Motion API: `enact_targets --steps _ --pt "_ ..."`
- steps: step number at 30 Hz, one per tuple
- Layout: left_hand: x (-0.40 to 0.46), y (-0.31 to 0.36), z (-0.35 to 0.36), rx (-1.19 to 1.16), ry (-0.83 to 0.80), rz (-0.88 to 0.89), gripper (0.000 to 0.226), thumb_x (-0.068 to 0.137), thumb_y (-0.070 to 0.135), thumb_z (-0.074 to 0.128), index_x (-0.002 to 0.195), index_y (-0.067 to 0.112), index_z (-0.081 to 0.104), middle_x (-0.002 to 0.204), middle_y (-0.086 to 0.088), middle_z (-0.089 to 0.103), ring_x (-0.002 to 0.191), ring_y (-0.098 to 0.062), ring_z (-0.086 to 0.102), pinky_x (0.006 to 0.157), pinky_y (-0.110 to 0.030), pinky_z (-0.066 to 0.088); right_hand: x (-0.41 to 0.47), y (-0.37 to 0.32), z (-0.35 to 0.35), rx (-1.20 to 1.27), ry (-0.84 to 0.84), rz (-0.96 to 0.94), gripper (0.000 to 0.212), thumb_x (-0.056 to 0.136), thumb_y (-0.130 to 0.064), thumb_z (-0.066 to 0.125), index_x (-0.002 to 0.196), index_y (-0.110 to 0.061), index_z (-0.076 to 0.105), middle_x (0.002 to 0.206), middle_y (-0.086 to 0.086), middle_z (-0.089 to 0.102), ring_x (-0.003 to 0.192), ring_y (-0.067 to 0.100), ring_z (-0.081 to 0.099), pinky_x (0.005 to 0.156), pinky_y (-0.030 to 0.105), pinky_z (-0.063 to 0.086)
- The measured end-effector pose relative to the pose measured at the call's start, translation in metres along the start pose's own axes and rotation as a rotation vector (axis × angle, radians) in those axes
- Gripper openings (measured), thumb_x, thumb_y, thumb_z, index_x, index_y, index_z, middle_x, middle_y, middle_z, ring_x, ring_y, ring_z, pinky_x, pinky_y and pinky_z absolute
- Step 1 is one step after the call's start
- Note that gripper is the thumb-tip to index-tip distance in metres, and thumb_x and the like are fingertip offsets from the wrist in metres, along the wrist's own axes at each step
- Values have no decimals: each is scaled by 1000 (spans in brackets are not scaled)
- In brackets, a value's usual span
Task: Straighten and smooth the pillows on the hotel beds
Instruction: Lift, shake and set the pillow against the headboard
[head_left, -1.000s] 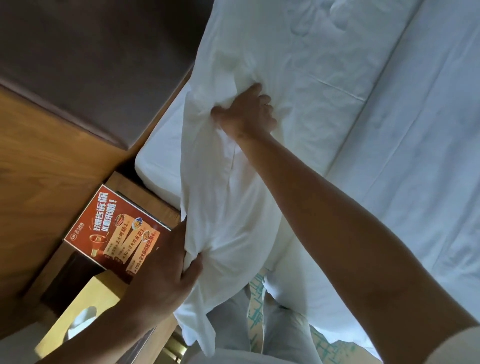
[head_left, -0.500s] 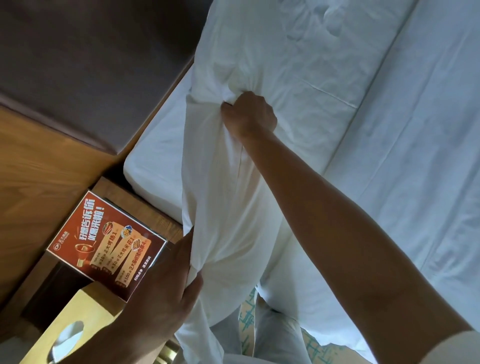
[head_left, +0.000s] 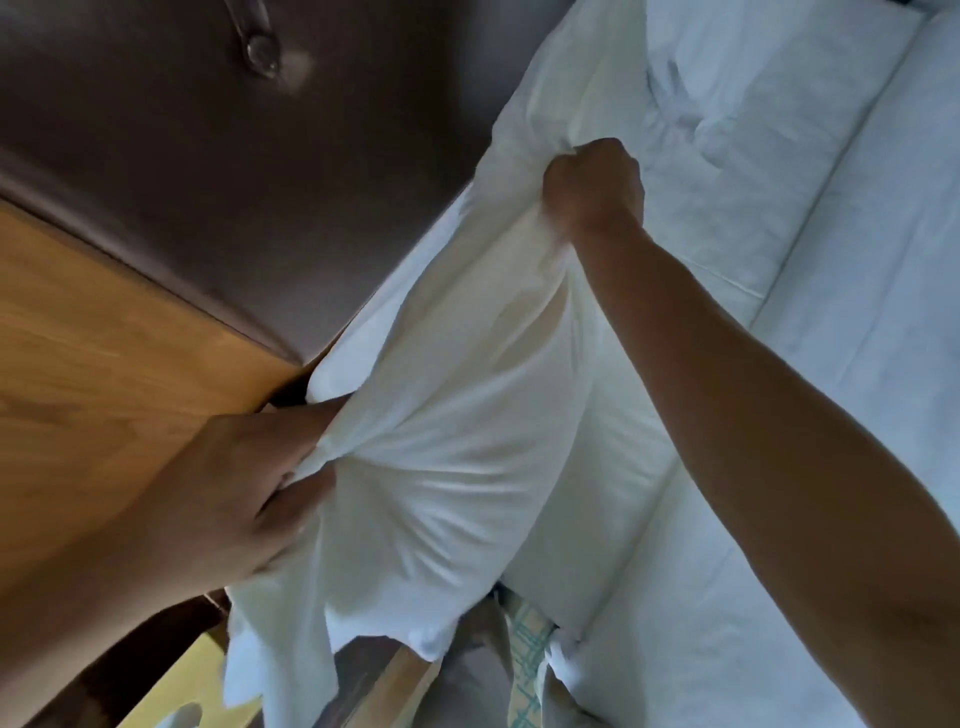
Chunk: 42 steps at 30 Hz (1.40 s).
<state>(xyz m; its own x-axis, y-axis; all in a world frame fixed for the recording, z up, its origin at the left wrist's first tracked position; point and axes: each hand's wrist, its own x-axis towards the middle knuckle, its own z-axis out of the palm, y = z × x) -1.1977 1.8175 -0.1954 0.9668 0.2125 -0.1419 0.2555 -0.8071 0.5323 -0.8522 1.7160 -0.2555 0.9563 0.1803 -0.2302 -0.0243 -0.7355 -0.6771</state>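
A white pillow is lifted off the bed's near end, its loose case hanging down at the bottom. My left hand is shut on a bunch of the case at the pillow's near left edge. My right hand is a fist gripping the fabric at the pillow's far edge. A second white pillow lies creased beyond my right hand, by the headboard. The white bed cover spreads to the right under my right arm.
A dark padded headboard fills the upper left, over a wooden wall panel. A yellow tissue box sits at the bottom left on the nightstand. My trouser legs show at the bottom centre.
Both hands have raised the pillow and pulled it taut. My left hand moved up and closed tighter on the case. The view tilted up, hiding the red sign card.
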Motion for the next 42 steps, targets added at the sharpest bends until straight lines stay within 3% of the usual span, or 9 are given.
enact_targets --steps 6,10,13,21,23,26,29,35,42 --pt "31 -68 -35 -2 76 -20 42 95 34 49 135 37 60 103 21 76 81 -5 74 69 -29 59 1 -24 15 29 3 -4 24 89 -18 45 102 -16 66 81 -5 56 84 27 60 75 28 48" --pt "40 -108 -30 54 101 -128 84 98 4 62 127 80 41 112 38 68 95 -16 72 81 -30 58 -12 -10 51 -4 -43 9 35 98 -28 42 117 -15 67 115 5 69 106 29 64 82 31 44" --pt "33 -131 -25 7 114 -227 84 99 8 61 126 84 35 100 66 48 100 -9 62 81 -13 47 -14 -9 66 -15 -96 -24 41 97 -41 43 124 -18 65 125 5 68 114 30 63 89 34 48" --pt "37 -119 -30 -13 82 -277 38 90 74 57 115 85 32 94 45 49 77 13 50 66 -13 39 9 -21 57 70 -134 94 75 78 -54 67 136 -10 45 124 7 64 105 31 67 85 37 55" --pt "41 -110 -26 -9 80 -315 56 71 99 43 121 75 40 98 37 53 79 5 54 64 -15 40 15 -20 59 78 -87 94 81 79 -57 66 139 -10 40 132 11 61 113 33 64 89 38 52" --pt "44 -105 -19 87 77 -296 88 70 100 41 132 39 52 101 17 61 75 -6 62 55 -18 45 24 -26 61 139 -55 119 88 78 -67 64 139 -9 41 134 10 60 115 32 63 82 35 46" --pt "43 -105 -18 133 65 -246 65 86 76 51 126 25 59 85 14 65 63 1 63 47 -19 47 25 -32 61 75 -118 123 93 74 -73 65 138 -9 45 117 3 63 96 24 60 74 32 41" --pt "35 -107 -24 98 144 -182 48 88 56 51 117 20 62 66 12 65 47 -5 62 40 -25 47 22 -34 69 -168 0 -65 27 93 -40 49 99 -17 63 91 0 64 93 26 67 71 30 40" --pt "12 -106 -10 49 286 -157 23 91 43 58 109 27 57 59 16 58 65 12 65 31 -6 34 13 -57 62 -176 25 -202 19 98 -22 44 96 -15 62 94 3 64 89 26 58 74 29 38"
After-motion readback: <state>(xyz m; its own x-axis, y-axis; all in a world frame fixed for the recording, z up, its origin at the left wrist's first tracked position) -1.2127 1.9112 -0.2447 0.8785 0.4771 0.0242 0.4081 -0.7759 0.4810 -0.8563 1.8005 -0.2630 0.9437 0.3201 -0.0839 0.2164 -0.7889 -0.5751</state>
